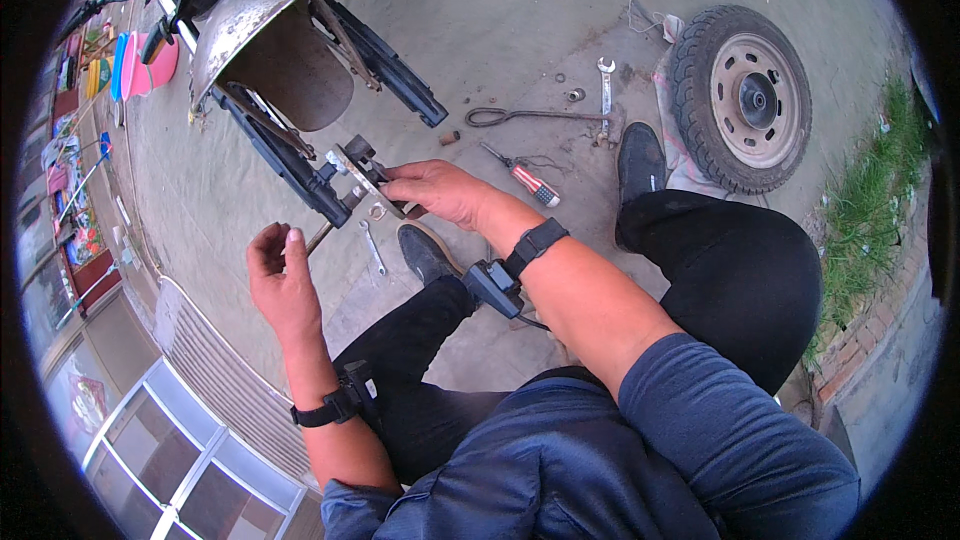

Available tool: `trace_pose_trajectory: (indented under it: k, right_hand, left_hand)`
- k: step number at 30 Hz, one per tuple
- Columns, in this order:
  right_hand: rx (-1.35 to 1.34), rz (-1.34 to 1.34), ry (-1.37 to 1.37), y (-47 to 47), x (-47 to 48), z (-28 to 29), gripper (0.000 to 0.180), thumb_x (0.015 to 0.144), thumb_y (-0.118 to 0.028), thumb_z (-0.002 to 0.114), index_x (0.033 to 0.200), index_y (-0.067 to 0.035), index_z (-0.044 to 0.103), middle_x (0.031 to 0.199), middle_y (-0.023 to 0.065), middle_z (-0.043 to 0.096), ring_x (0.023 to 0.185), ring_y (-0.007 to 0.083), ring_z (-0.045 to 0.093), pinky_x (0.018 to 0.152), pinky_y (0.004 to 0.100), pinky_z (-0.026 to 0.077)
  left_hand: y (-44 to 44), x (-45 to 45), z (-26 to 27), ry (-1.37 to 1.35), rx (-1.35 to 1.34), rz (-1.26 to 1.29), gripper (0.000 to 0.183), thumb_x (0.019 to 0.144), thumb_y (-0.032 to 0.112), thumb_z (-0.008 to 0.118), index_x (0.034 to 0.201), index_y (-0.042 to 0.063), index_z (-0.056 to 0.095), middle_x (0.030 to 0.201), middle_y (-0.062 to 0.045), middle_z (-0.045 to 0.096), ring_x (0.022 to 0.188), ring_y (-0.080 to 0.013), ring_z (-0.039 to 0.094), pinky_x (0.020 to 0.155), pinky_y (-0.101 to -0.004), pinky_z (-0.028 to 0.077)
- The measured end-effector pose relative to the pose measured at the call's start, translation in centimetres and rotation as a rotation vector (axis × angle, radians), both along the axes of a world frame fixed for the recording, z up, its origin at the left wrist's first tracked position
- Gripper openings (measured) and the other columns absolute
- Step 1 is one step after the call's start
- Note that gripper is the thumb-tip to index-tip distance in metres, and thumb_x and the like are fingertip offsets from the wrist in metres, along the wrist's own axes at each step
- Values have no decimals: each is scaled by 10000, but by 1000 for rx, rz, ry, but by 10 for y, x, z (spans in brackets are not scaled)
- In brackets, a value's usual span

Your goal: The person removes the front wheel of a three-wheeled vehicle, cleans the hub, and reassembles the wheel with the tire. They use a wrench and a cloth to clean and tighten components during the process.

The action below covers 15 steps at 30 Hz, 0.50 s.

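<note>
My right hand (pixel 442 191) grips a metal hub plate (pixel 364 176), perhaps a brake plate, at the lower end of the near fork leg (pixel 281 157) of a motorcycle. A metal rod (pixel 321 238), like an axle, sticks out on the other side of that leg. Close to the rod's end, my left hand (pixel 285 274) is raised with curled fingers; whether it touches the rod or holds something small is hard to tell. Above the legs is the worn metal front mudguard (pixel 255 30). The far fork leg (pixel 390 75) carries no wheel.
A spoked-hole wheel with tyre (pixel 742 99) rests on a cloth at right. On the concrete lie a screwdriver (pixel 534 184), a small wrench (pixel 372 247), a larger wrench (pixel 606 86), a looped metal rod (pixel 525 115), a rusty bushing (pixel 449 137) and a nut (pixel 575 94). Grass (pixel 862 210) borders the right.
</note>
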State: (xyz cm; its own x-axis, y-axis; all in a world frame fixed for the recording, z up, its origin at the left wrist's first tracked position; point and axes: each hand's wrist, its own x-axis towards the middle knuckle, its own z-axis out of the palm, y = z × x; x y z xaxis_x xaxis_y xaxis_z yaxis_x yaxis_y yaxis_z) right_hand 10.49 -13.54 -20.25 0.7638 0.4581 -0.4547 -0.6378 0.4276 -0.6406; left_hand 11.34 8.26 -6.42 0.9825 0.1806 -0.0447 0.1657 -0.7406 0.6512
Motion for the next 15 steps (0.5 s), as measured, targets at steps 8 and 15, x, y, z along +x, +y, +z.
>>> trace_pose_trajectory:
  k: [8,15]
  right_hand:
    - [21,-15,-21,1,-1,-2,505,908,-310,674,1338,-48,640,1161,49,681,1002,141,619,862,312,522]
    - [106,-29,7,2,-1,-2,511,887,-219,654,1373,-66,616,1201,24,662,1045,125,608,930,297,500]
  left_hand:
    - [-16,16,-14,220,-131,12,636,927,238,758,1391,-84,467,1309,-244,593,1185,-262,612,992,-363,518]
    - [-28,27,-7,140,-31,67,641,907,254,780,1375,-69,485,1301,-231,605,1160,-250,625,971,-356,519]
